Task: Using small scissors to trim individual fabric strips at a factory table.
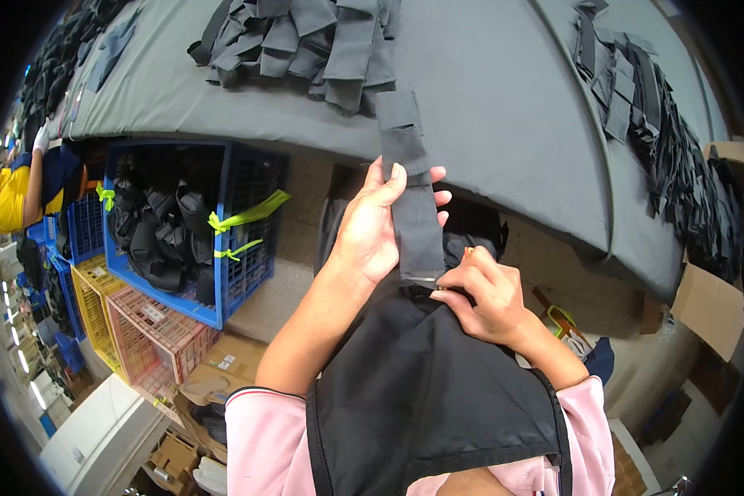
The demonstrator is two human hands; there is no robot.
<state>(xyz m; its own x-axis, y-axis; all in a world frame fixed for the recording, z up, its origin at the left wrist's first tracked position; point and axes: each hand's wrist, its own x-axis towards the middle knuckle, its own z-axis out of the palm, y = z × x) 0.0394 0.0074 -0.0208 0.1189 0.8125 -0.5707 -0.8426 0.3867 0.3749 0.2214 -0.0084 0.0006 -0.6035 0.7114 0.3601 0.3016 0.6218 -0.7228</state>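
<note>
My left hand (372, 217) is closed around a dark grey fabric strip (417, 227), its thumb lying on top and its fingertips showing past the far edge. The strip's upper part is folded over in layers and reaches over the table's edge. At the strip's lower end, my right hand (485, 298) is pinched, thumb against fingers. A small metallic glint shows beside those fingertips, and a speck of orange shows at the top of the hand. What the right hand grips is too small to tell. Below both hands hangs the black apron (430, 380) I wear.
A grey-covered table (488, 107) stretches ahead, bearing a pile of grey fabric strips (306, 41) and more strips (636, 99) at right. Left stands a blue crate (223, 240) of dark pieces, above a pink crate (153, 322). A person in yellow (12, 198) is far left.
</note>
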